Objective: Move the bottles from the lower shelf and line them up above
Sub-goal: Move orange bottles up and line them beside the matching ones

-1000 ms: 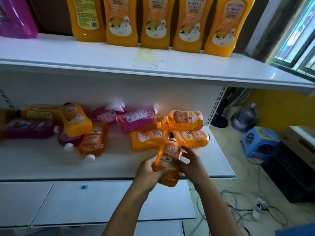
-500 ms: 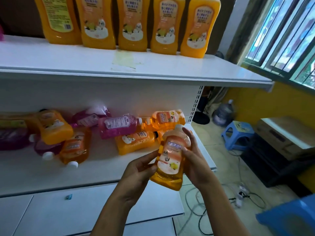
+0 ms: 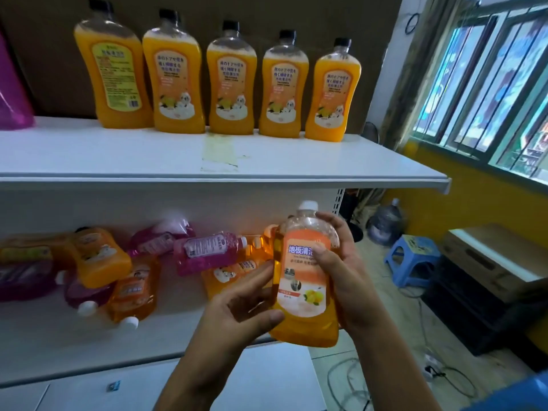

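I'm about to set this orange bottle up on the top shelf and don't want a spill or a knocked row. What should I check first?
1. Grip: both the left hand and the right hand hold the orange bottle: ok.
2. White cap on: ok; whether it is tight: cannot tell.
3. Bottle upright, cap up: ok.
4. Bare space on the upper shelf in front of and right of the standing row: ok.
5. Label facing front like most of the row: ok.
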Action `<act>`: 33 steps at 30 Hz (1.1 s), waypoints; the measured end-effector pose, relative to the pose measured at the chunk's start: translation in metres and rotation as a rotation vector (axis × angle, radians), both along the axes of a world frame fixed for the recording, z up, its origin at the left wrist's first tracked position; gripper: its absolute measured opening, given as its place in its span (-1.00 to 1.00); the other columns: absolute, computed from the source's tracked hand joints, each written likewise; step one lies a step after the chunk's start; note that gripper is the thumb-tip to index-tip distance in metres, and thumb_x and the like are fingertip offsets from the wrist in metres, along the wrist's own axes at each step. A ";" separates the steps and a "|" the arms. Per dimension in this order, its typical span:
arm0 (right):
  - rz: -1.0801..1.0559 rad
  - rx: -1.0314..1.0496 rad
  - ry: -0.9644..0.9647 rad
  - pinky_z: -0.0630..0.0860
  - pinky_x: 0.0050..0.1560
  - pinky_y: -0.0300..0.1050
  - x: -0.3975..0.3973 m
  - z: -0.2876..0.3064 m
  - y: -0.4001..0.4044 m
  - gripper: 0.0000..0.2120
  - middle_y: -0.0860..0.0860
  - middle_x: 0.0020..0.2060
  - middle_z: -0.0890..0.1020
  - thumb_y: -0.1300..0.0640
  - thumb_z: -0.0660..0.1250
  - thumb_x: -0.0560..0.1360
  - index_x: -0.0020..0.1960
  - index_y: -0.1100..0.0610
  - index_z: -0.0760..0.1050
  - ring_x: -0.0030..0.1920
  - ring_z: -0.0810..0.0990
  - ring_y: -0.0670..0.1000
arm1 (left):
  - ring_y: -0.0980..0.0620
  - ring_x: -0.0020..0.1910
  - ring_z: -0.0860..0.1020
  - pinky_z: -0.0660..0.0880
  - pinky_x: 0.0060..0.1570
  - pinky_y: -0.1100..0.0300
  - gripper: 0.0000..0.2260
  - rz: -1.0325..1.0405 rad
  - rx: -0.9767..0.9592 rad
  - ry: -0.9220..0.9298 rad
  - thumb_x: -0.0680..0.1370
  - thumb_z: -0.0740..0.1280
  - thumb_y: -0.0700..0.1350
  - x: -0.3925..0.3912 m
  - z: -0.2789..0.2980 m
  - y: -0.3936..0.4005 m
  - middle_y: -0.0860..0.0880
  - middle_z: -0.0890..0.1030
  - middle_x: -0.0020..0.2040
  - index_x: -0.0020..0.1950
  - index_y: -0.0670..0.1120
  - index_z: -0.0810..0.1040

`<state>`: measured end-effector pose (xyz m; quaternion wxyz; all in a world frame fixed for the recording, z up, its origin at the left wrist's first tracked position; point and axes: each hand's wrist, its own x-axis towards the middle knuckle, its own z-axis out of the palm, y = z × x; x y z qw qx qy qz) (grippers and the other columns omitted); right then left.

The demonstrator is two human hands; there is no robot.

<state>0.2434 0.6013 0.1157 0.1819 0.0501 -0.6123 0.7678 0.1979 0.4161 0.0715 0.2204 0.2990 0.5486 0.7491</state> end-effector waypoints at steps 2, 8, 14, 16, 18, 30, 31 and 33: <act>0.032 -0.023 0.029 0.65 -0.16 -0.02 0.000 0.007 -0.009 -0.61 0.00 0.07 0.68 0.05 0.44 0.38 0.14 -0.28 0.51 0.03 0.70 0.23 | -0.01 0.27 0.57 0.59 0.09 0.09 -0.43 0.006 0.036 0.011 0.33 0.59 -0.02 -0.002 0.005 -0.011 0.06 0.56 0.35 0.32 0.16 0.57; 0.046 -0.128 0.087 0.65 -0.13 0.07 -0.016 0.003 -0.052 -0.53 0.10 0.10 0.67 0.04 0.52 0.32 0.19 -0.22 0.52 0.04 0.69 0.27 | -0.09 0.35 0.51 0.55 0.13 0.05 -0.35 0.121 0.129 0.006 0.21 0.66 0.06 -0.007 0.006 -0.043 -0.03 0.51 0.40 0.28 0.06 0.61; 0.169 -0.169 0.038 0.64 -0.08 0.06 -0.043 -0.004 -0.103 -0.40 0.10 0.13 0.66 -0.07 0.64 0.26 0.24 -0.20 0.49 0.08 0.68 0.25 | -0.06 0.30 0.55 0.59 0.06 0.07 -0.31 0.265 0.120 -0.083 0.16 0.68 0.07 -0.004 -0.001 -0.092 0.01 0.57 0.34 0.27 0.19 0.59; 0.221 -0.173 0.025 0.65 -0.10 0.04 -0.051 -0.005 -0.122 -0.43 0.10 0.13 0.66 0.00 0.62 0.29 0.23 -0.20 0.50 0.07 0.69 0.23 | -0.05 0.30 0.55 0.58 0.08 0.11 -0.33 0.323 0.131 -0.079 0.23 0.66 0.04 0.000 -0.003 -0.109 0.01 0.57 0.34 0.31 0.19 0.56; 0.260 -0.180 0.001 0.65 -0.11 0.01 -0.057 -0.006 -0.144 -0.48 0.09 0.11 0.67 0.06 0.56 0.30 0.21 -0.22 0.52 0.06 0.70 0.20 | -0.08 0.30 0.55 0.57 0.10 0.08 -0.32 0.352 0.125 -0.085 0.28 0.64 0.00 0.004 -0.005 -0.126 -0.01 0.57 0.34 0.36 0.21 0.50; 0.433 0.039 -0.061 0.65 -0.01 0.07 -0.094 0.020 -0.286 -0.41 0.03 0.17 0.64 -0.02 0.57 0.33 0.28 -0.31 0.44 0.14 0.68 0.19 | -0.04 0.20 0.62 0.61 0.02 0.12 -0.20 0.611 0.134 0.021 0.10 0.70 0.11 -0.018 0.002 -0.264 0.05 0.64 0.24 0.29 0.35 0.50; 0.452 0.082 -0.051 0.65 0.00 0.06 -0.096 0.024 -0.293 -0.39 0.02 0.19 0.62 -0.01 0.57 0.35 0.31 -0.32 0.42 0.15 0.68 0.17 | -0.06 0.20 0.62 0.61 0.03 0.06 -0.18 0.648 0.148 0.037 0.09 0.70 0.10 -0.020 0.002 -0.271 0.03 0.64 0.24 0.30 0.32 0.51; 0.498 0.193 -0.004 0.65 0.04 0.02 -0.103 0.028 -0.307 -0.33 0.05 0.23 0.58 0.06 0.55 0.40 0.37 -0.33 0.34 0.17 0.67 0.12 | -0.08 0.21 0.62 0.60 0.02 0.03 -0.18 0.730 0.163 0.066 0.11 0.70 0.07 -0.026 0.003 -0.285 -0.01 0.63 0.26 0.34 0.25 0.51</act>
